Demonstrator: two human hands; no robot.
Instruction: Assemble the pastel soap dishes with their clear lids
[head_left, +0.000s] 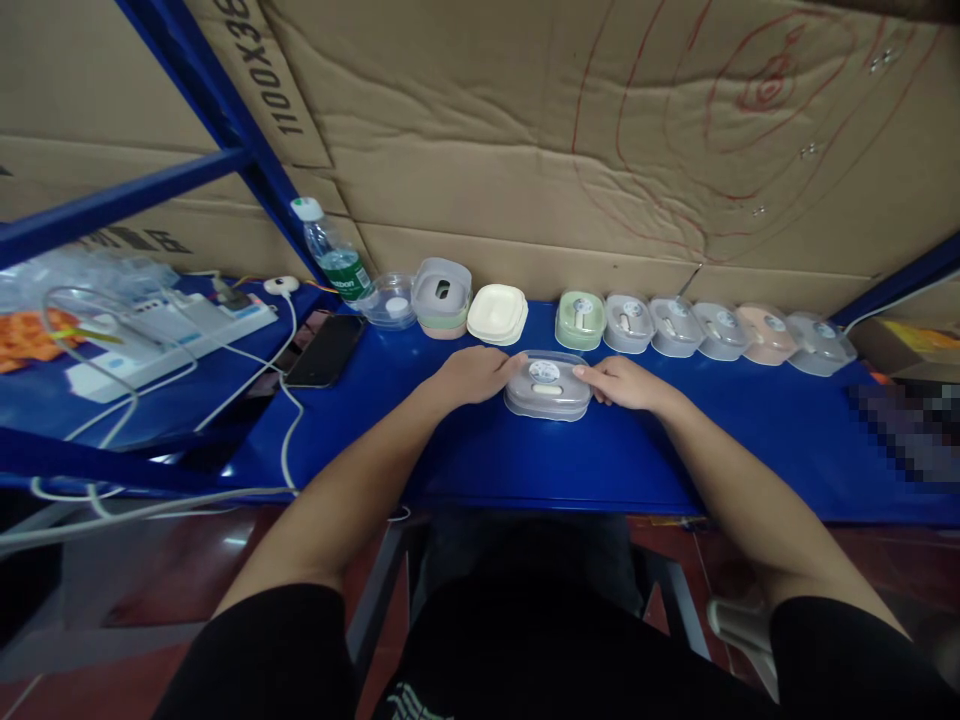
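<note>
A grey lidded container with a clear top and a round label lies on the blue table in front of me. My left hand grips its left end, fingers closed along the side. At the right end my right hand pinches it, thumb on top and fingers curled at the edge. Behind it stands a row of similar lidded containers: a green one, several grey ones and a pink one. Cream square pieces and a stack topped by a grey frame sit behind my left hand.
Left of the stack are a clear round tub, a water bottle and a phone. A white power strip with loose cables lies farther left. Cardboard walls the back, and blue posts frame the bench.
</note>
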